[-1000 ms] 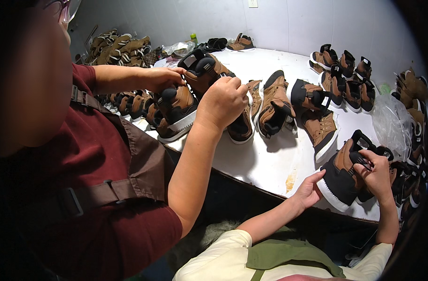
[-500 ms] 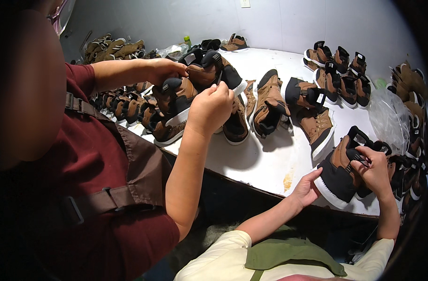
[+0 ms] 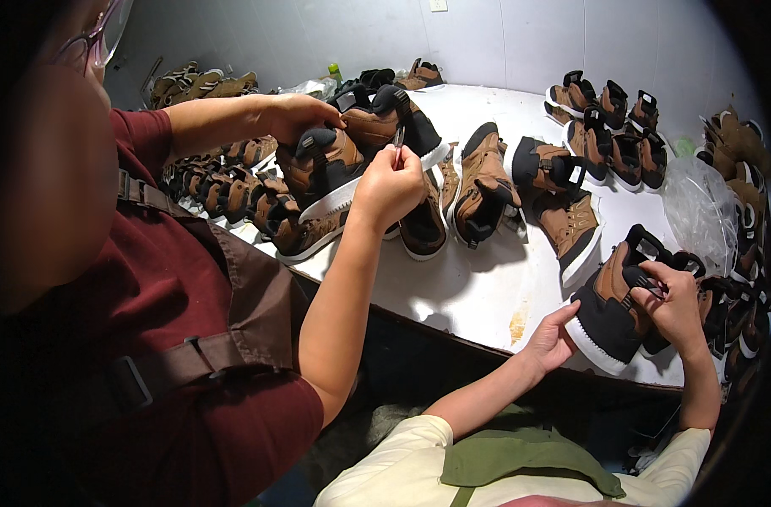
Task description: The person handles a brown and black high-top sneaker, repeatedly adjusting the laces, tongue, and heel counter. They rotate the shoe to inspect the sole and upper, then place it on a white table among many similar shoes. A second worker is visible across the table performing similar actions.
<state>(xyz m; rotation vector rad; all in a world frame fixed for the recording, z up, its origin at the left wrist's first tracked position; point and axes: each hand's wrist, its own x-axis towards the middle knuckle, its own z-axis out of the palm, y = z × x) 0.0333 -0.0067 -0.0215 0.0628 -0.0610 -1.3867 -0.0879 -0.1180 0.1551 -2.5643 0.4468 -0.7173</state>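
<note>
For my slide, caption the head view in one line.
Left hand and right hand hold a brown and black shoe at a shoe-strewn white table, beside a co-worker in maroon.

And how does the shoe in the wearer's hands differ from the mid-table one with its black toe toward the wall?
The held shoe is gripped by the right hand; the mid-table shoe is untouched. The held shoe shows a broad stretch of black; the mid-table shoe shows mostly brown. Both have brown-and-black uppers and white soles.
</note>
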